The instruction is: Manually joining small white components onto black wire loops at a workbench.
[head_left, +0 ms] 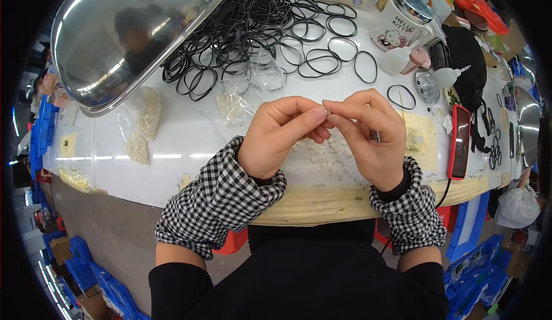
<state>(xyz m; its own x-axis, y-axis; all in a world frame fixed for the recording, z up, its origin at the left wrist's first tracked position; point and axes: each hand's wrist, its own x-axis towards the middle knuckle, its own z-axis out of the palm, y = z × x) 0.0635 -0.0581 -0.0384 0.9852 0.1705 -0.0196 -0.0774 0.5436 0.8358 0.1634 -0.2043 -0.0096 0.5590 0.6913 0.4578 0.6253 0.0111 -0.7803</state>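
Note:
Over the table near its front edge, my left hand [275, 138] and my right hand [372, 139] meet fingertip to fingertip. Both are closed in a pinch, and what lies between the fingertips is too small to make out. A small shiny piece shows among the curled fingers of the right hand. Below the hands, many small whitish pieces [329, 158] are scattered on the white tabletop. Behind the left hand lies a clear plastic bag [234, 104] with pale slivers in it. Farther left is another clear bag [142, 125] of pale bits.
Black rubber rings [247, 32] are heaped at the back, some loose toward the right. A big shiny metal bowl [144, 27] leans at the back left. On the right are a lidded white cup [402, 24], white squeeze bottles [397, 61] and a red-cased phone [459, 142] with a cable.

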